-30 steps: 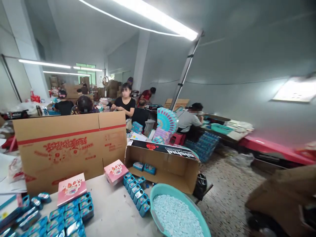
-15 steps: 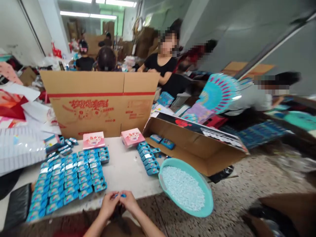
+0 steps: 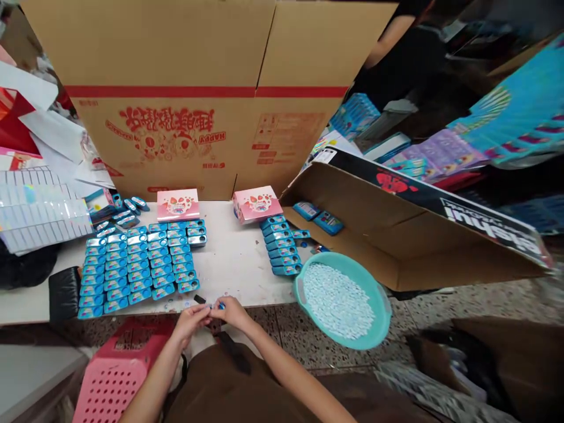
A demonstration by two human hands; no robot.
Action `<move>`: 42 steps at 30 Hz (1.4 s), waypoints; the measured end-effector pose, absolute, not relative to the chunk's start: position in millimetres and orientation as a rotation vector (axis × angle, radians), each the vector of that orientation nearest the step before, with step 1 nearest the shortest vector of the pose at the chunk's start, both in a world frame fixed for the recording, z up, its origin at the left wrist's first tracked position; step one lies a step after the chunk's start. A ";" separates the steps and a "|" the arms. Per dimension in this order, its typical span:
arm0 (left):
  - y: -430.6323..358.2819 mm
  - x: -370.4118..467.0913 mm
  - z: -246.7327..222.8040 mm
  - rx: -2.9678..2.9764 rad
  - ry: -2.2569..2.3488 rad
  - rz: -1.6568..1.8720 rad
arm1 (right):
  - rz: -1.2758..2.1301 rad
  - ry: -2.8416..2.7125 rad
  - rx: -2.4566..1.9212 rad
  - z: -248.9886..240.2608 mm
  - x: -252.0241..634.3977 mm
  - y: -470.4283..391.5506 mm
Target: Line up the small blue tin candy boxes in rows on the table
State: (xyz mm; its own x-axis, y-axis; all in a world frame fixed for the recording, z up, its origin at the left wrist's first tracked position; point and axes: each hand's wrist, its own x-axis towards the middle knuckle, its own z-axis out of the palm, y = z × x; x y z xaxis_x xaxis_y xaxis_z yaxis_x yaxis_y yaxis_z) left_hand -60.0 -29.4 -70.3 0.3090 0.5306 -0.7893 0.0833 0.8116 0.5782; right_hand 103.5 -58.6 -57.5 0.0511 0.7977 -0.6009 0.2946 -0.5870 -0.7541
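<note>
We are pinching a small blue plastic piece (image 3: pixel 219 306) between the fingertips of both hands at the near edge of the white tabletop (image 3: pixel 229 264) — the left hand (image 3: pixel 190 322) closing on it from one side, the right hand (image 3: pixel 231 312) from the other. It is too small for us to tell exactly what it is. To do this well, we judge that we are better off keeping both hands low over the edge and the grip light, so the piece is not slipping down to the floor.

On the table, rows of small blue rectangular tins (image 3: pixel 141 264) are lying to the left, a shorter column of the same tins (image 3: pixel 281 247) to the right, with two pink printed cartons (image 3: pixel 178 204) behind them. A round teal plastic basin of pale tablets (image 3: pixel 341 299) is sitting just beside the table's right end. A large brown cardboard box with red print (image 3: pixel 198 94) is standing at the back — an open brown carton (image 3: pixel 396 235) is lying on its side to the right. A pink plastic basket (image 3: pixel 118 370) is resting on the speckled floor.
</note>
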 end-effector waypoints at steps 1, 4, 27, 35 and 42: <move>-25.7 -61.9 -71.0 0.652 1.281 0.353 | 1.572 -1.106 -1.896 -57.0 107.0 -57.8; -8.1 -68.8 -77.2 1.034 1.506 0.480 | 1.534 -1.073 -1.878 -60.0 120.3 -64.8; 88.0 -44.7 -82.7 1.745 1.926 -0.120 | 1.226 -0.619 -1.996 -69.0 173.9 -120.4; 112.7 -39.9 -64.8 1.485 1.798 -0.561 | 1.206 -0.637 -1.994 -77.6 175.3 -116.4; 108.0 -32.4 -67.4 1.560 1.855 -0.605 | 1.226 -0.569 -1.993 -87.8 172.0 -121.6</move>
